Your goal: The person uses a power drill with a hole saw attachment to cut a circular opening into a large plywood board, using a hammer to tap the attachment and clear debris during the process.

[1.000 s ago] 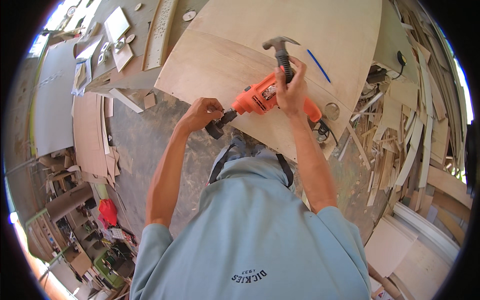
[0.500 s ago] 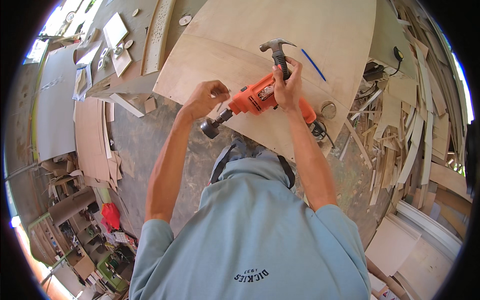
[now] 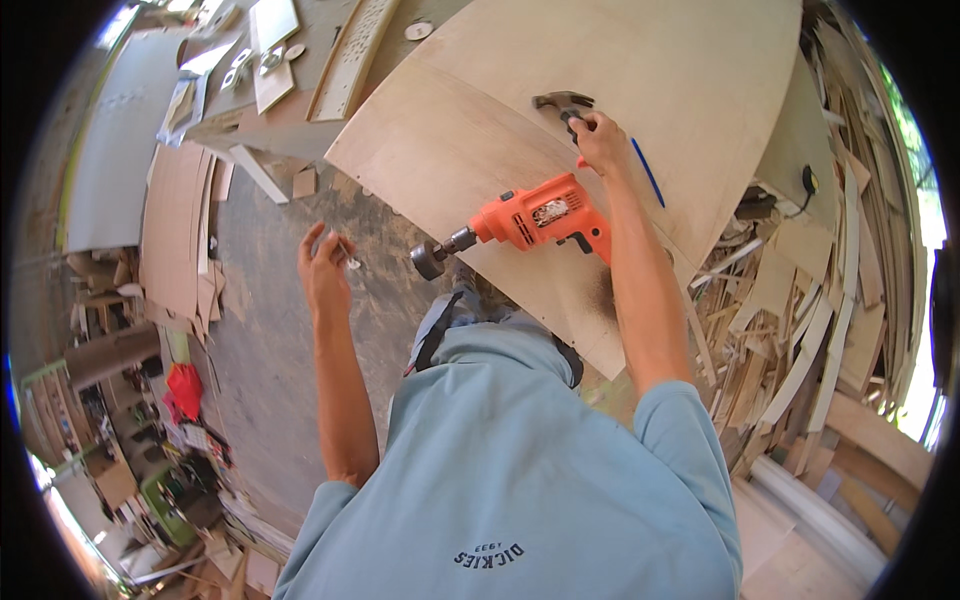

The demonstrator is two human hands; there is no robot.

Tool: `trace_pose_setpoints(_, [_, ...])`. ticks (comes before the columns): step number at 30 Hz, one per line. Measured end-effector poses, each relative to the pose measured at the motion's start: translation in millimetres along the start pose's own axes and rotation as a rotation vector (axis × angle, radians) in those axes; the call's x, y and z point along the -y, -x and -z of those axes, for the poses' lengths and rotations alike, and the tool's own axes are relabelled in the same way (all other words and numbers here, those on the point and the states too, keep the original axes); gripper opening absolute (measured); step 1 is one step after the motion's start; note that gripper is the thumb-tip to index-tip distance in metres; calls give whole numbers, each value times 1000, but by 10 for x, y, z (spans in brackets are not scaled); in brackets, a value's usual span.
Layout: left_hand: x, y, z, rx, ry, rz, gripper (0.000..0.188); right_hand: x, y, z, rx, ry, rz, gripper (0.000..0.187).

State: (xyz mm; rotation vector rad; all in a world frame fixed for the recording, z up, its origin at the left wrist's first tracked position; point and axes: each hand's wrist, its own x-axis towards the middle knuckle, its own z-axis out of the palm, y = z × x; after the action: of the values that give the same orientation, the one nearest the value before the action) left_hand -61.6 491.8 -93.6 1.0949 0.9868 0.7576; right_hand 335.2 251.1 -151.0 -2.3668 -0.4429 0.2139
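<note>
Handling the hammer [image 3: 565, 101] seemed the step in hand, its handle gripped by the right hand [image 3: 603, 145] over the wooden panel [image 3: 420, 150], where the orange drill [image 3: 525, 218] lay; whether the half-curled left hand [image 3: 325, 265] held anything was unclear; using the drill would call for a freer grip.

I'm standing over a stained grey floor [image 3: 265, 370]; daylight [image 3: 920, 370] is glaring in at three o'clock, while cluttered shelves [image 3: 125, 425] are lining eight o'clock.

Drill [image 3: 525, 213] on panel [image 3: 410, 130], hole saw [image 3: 428, 261] past near edge; wood strips [image 3: 800, 345] right.
</note>
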Motion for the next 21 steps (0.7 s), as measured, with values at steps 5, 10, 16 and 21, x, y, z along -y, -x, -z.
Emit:
trace_pose_setpoints(5, [584, 792, 512, -164, 122, 348, 25, 695, 471, 169, -22, 84, 643, 37])
trace_pose_setpoints(10, [1082, 1112, 399, 57, 170, 622, 16, 1326, 1228, -105, 678, 183, 1080, 44])
trace_pose_setpoints(16, [1105, 1121, 105, 232, 153, 674, 16, 1265, 1339, -620, 899, 220, 1098, 34])
trace_pose_setpoints(21, [1233, 1173, 340, 94, 227, 673, 16, 1224, 1290, -641, 920, 202, 1080, 27])
